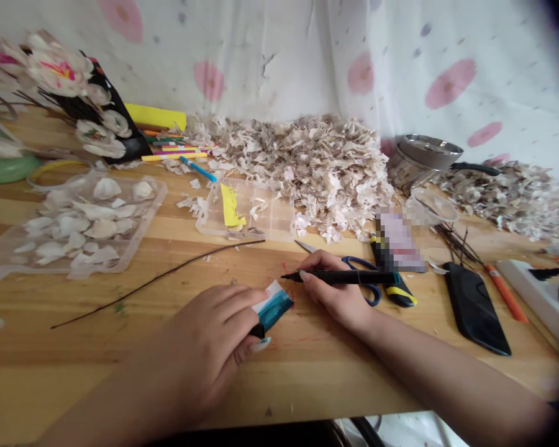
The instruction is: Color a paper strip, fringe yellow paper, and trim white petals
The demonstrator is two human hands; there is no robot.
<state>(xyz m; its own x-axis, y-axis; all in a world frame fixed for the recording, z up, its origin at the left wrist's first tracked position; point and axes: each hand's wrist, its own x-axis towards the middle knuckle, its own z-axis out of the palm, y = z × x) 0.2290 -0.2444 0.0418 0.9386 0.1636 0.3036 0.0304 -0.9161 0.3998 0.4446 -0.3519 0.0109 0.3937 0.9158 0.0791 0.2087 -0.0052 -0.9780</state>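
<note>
My left hand (228, 329) presses on a small white strip (276, 305) coloured teal over much of its surface, and a black cap-like piece (257, 331) shows between its fingers and thumb. In my right hand (335, 288) is a black marker (349, 277), its tip pointing left, above and just right of the strip, not touching it. A thin dark twig (168, 271) lies behind my left hand. Blue-handled scissors (375, 292) rest partly behind my right hand.
Clear trays (156, 208) with pale petals and a yellow paper piece (231, 208) stand at left and centre. Behind is a large heap of pale flakes (326, 167). At right are a metal bowl (422, 158), a black phone-like object (477, 310) and an orange marker (505, 293).
</note>
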